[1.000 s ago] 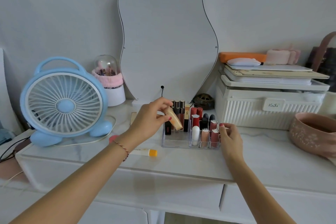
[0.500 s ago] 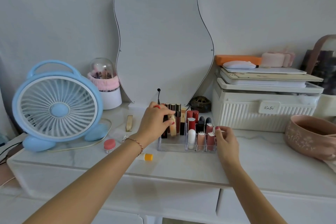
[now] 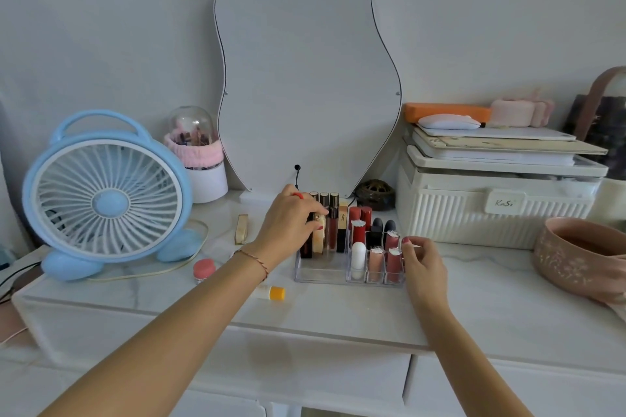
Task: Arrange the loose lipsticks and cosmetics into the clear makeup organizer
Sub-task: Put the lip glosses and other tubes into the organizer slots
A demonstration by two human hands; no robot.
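Standing in the organizer (image 3: pixel 306 272), beige tube (image 3: pixel 319 236) within left grip (image 3: pixel 288 227).

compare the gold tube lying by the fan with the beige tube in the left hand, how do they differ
The gold tube lies flat on the table, untouched; the beige tube stands upright in the organizer, pinched by the left hand. The gold one looks shinier and smaller. Both are slim and warm-toned.

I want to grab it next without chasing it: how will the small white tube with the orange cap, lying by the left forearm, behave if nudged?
The small white tube with the orange cap lies on its side on the smooth white marble-look tabletop, so it will probably roll. It looks small and likely light. Its rounded body may slip; a grip across the middle seems safest.
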